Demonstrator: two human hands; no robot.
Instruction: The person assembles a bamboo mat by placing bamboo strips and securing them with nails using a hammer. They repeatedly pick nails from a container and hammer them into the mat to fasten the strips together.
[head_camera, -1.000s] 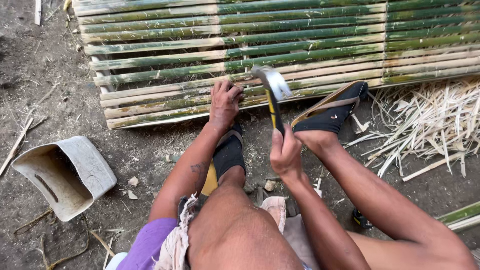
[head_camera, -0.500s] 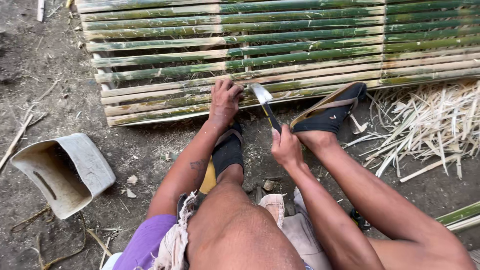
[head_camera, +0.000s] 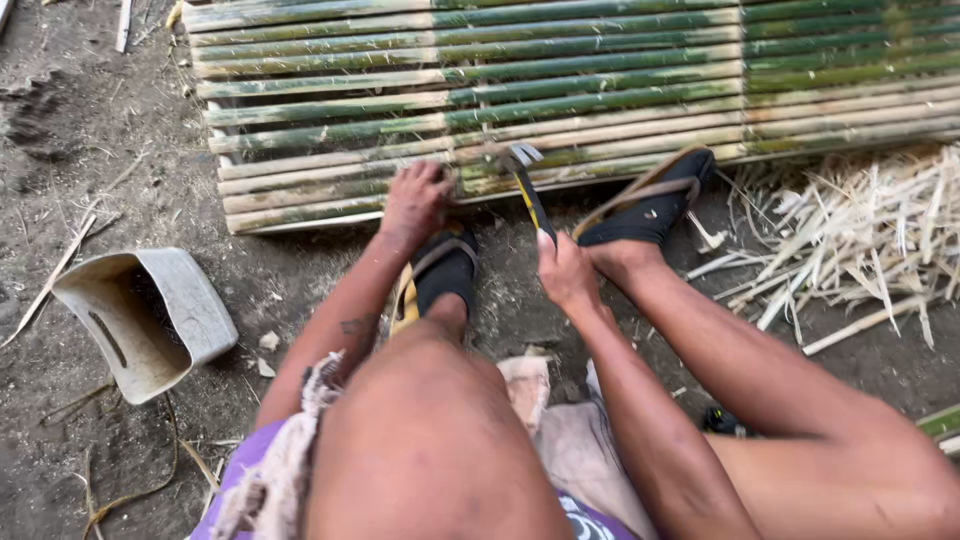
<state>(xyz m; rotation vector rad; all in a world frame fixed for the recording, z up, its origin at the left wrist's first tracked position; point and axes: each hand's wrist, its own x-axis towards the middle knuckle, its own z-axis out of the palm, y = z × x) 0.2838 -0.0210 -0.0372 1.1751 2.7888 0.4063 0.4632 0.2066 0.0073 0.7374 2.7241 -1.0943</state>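
Hammer (head_camera: 523, 180) in my right hand (head_camera: 565, 272), fingers wrapped round the low end of its yellow-and-black handle; the steel head rests on the near edge of the bamboo mat (head_camera: 600, 70). It should feel head-heavy and stiff, best gripped far down for swing. My left hand (head_camera: 415, 197) presses on the mat's front slats just left of the head, fingers curled, perhaps pinching a nail, though I cannot tell. Slats look hard, springy, slightly slick.
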